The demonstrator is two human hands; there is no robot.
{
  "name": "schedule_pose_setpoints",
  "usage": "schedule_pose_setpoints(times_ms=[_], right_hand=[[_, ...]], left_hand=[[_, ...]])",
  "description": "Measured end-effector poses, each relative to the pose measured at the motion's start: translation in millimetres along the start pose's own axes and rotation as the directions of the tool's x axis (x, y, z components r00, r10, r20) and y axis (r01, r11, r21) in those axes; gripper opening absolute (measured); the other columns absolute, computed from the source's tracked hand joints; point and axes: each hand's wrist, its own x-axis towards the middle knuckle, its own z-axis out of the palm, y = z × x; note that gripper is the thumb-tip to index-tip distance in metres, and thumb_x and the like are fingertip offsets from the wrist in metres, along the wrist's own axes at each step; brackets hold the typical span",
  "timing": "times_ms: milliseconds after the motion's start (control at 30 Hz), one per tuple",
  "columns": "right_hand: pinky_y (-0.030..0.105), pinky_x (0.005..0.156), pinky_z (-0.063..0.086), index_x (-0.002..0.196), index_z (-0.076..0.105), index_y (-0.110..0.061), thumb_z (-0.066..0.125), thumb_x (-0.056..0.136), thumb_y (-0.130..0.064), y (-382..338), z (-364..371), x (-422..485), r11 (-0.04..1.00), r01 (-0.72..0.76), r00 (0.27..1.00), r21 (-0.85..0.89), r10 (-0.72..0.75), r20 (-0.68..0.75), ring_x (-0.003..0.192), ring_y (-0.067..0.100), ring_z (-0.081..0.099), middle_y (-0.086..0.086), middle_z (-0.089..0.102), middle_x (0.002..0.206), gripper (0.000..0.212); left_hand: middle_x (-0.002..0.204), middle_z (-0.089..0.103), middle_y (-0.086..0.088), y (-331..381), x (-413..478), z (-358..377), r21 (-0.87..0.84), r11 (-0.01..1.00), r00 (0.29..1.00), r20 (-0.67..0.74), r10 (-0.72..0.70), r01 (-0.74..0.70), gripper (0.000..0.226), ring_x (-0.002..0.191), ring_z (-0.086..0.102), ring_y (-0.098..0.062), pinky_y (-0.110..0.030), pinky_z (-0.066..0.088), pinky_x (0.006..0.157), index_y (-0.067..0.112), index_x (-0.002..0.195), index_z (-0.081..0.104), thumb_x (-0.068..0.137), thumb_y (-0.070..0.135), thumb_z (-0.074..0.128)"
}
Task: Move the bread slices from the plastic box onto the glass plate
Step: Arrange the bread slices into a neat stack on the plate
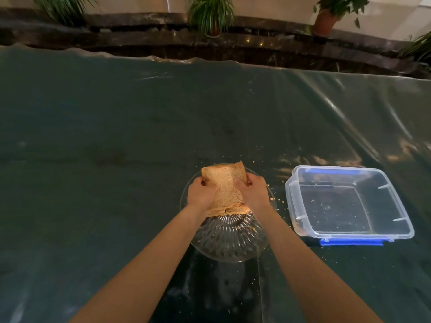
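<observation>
A stack of brown bread slices (225, 187) is held over the far half of the ribbed glass plate (229, 238). My left hand (201, 193) grips its left side and my right hand (253, 191) grips its right side. The near edge of the stack rests on or just above the plate; I cannot tell whether it touches. The clear plastic box (349, 203) with blue clips stands to the right of the plate and holds only crumbs.
A dark green table under a clear plastic sheet (116, 148) stretches far to the left and back. Crumbs lie around the plate and box. Beyond the far edge runs a dark stone ledge with potted plants (211, 17).
</observation>
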Motion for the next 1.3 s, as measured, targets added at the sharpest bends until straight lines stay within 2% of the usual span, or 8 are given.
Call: schedule_pose_setpoints(times_ms=[267,367,567,733,900,1000,1133,1300], right_hand=[[0.023,0.073,0.040,0.103,0.063,-0.004,0.059,0.086,-0.026,1,-2,-9,0.999,0.046,0.998,0.013,-0.045,-0.047,0.076,0.013,0.048,0.006,0.054,0.096,0.028],[0.016,0.062,0.035,0.085,0.058,-0.015,0.058,0.086,-0.026,6,-5,-18,0.999,0.031,0.999,0.043,-0.029,-0.046,0.068,0.008,0.046,0.005,0.053,0.094,0.011],[0.027,0.072,0.039,0.087,0.058,-0.012,0.056,0.088,-0.028,16,-4,-30,0.996,-0.041,0.999,0.085,0.041,0.006,0.082,0.020,0.054,0.014,0.060,0.099,0.016],[0.027,0.070,0.041,0.097,0.061,-0.008,0.055,0.089,-0.029,15,0,-28,0.994,-0.050,0.999,0.093,0.049,0.012,0.081,0.020,0.052,0.016,0.060,0.102,0.024],[0.019,0.059,0.034,0.088,0.051,-0.019,0.055,0.089,-0.027,16,0,-25,0.998,-0.020,1.000,0.066,0.021,-0.010,0.078,0.017,0.045,0.005,0.047,0.092,0.009],[0.025,0.067,0.041,0.092,0.057,-0.012,0.056,0.088,-0.026,16,-1,-24,0.999,-0.026,0.999,0.037,0.027,-0.024,0.084,0.020,0.047,0.007,0.049,0.094,0.014],[0.047,0.097,0.046,0.118,0.057,-0.005,0.055,0.089,-0.028,13,-1,-25,0.999,-0.021,0.999,-0.045,0.020,-0.035,0.113,0.034,0.050,0.013,0.056,0.112,0.038],[0.048,0.091,0.049,0.113,0.058,-0.002,0.055,0.088,-0.032,14,3,-30,0.998,-0.060,0.998,-0.007,0.060,-0.029,0.111,0.036,0.053,0.017,0.055,0.113,0.039]], left_hand=[[0.118,0.061,-0.004,-2,-9,2,-0.029,0.998,0.998,-0.034,0.052,-0.053,0.040,0.098,0.058,-0.017,-0.038,0.052,0.092,0.010,0.130,0.051,0.091,0.018,0.051],[0.114,0.058,0.000,-12,-19,4,-0.043,0.997,0.998,-0.028,0.056,-0.057,0.042,0.093,0.055,-0.012,-0.030,0.048,0.081,0.011,0.131,0.049,0.089,0.015,0.053],[0.096,0.054,0.008,-24,-20,9,-0.009,0.999,0.998,-0.044,0.051,-0.052,0.040,0.070,0.047,0.002,-0.019,0.041,0.059,0.011,0.130,0.050,0.090,0.013,0.052],[0.113,0.056,0.001,-23,-20,10,0.010,1.000,0.997,-0.069,0.030,-0.029,0.046,0.079,0.051,-0.008,-0.024,0.044,0.069,0.012,0.134,0.047,0.089,0.014,0.052],[0.092,0.053,0.012,-26,-19,14,0.016,0.999,0.995,-0.092,0.035,-0.033,0.044,0.061,0.042,0.001,-0.016,0.036,0.052,0.012,0.133,0.047,0.089,0.014,0.053],[0.129,0.052,-0.003,-24,-20,15,0.045,0.999,0.996,-0.087,0.032,-0.028,0.050,0.077,0.053,-0.004,-0.020,0.046,0.063,0.013,0.138,0.043,0.088,0.014,0.052],[0.135,0.043,-0.010,-26,-20,16,0.130,0.990,0.989,-0.131,0.066,-0.048,0.047,0.112,0.054,-0.025,-0.038,0.050,0.094,0.008,0.133,0.049,0.087,0.017,0.054],[0.137,0.048,-0.009,-29,-18,16,0.152,0.985,0.986,-0.128,0.106,-0.086,0.047,0.122,0.051,-0.025,-0.037,0.046,0.100,0.009,0.135,0.046,0.090,0.018,0.052]])
